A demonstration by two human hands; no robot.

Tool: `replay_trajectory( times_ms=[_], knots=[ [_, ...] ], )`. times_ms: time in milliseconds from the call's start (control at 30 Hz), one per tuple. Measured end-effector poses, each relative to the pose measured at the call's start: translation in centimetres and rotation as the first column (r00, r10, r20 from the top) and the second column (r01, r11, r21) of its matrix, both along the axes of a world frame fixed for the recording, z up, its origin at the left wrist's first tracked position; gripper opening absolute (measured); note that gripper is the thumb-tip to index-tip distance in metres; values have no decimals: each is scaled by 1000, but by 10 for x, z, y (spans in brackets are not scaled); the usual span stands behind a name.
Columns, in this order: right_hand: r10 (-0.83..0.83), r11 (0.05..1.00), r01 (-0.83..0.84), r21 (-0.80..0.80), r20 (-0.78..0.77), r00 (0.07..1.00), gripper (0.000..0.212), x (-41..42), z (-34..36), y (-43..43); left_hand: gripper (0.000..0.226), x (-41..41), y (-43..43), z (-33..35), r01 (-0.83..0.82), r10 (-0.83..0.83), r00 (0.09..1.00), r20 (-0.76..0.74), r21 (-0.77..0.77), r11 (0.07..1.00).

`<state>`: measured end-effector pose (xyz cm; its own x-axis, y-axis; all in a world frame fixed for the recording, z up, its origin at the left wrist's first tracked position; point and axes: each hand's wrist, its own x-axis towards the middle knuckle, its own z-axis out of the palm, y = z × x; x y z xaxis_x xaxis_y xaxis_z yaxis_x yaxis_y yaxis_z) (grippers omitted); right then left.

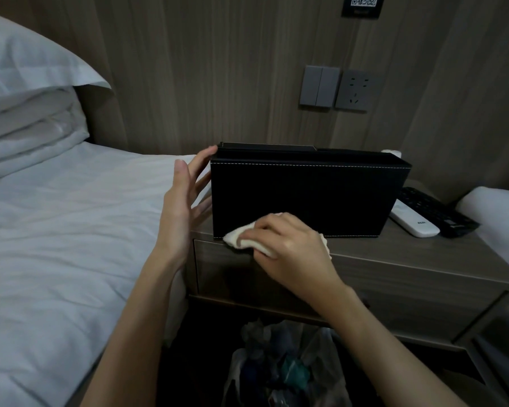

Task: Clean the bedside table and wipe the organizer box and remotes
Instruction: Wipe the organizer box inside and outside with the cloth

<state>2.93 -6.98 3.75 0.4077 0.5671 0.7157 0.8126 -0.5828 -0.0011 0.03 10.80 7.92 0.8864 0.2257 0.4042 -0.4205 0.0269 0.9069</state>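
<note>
We note the black organizer box [306, 198] standing upright on the wood-grain bench [394, 254], near its front left corner, with white stitching along its front edges. The left hand [185, 201] is spread, fingers straight, its fingertips against the box's left end. The right hand [288, 245] is curled round a bunched white cloth [238, 240] and presses it to the lower front of the box, where the box meets the bench top. To the right of the box, a white remote [413, 221] and a black remote [435, 211] lie side by side on the bench, touching or nearly so; we cannot tell which. A small white end [391, 152] shows above the box's far right corner; we cannot tell what it is. The bed [71, 230] with white sheets sits just left of the bench, pillows [27, 83] stacked at its head. On the wall panel behind are a grey switch [319, 86] and a socket [356, 91]. Below, on the floor, a clear bag [285, 368] holds crumpled rubbish.
</note>
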Motion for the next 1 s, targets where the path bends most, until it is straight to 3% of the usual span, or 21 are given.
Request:
replay_trajectory(
  times_ms=[133, 300, 367, 533, 733, 1000],
  knots=[
    [15, 1000, -16, -17, -72, 997, 23, -13, 20, -6, 55, -2, -3, 0, 4, -4, 1000, 8, -9, 1000],
    [-66, 958, 21, 286, 151, 986, 21, -22, 69, -22, 53, -2, -4, -1, 5, -5, 1000, 5, -24, 1000],
    [-156, 939, 91, 333, 175, 972, 22, -15, 77, -24, 52, -1, -4, -2, -5, 5, 1000, 8, -29, 1000],
    [-228, 950, 189, 248, 138, 964, 27, 3, 65, -17, 49, 2, -3, -2, -24, 24, 1000, 15, -22, 999],
    [-154, 984, 134, 120, 170, 973, 27, 6, 40, -17, 49, 1, -6, -2, -18, 19, 999, 51, -30, 999],
    [-53, 988, 47, -149, -36, 998, 28, -2, 4, -28, 47, -3, -8, 0, -35, 35, 998, 52, -6, 999]
  ],
)
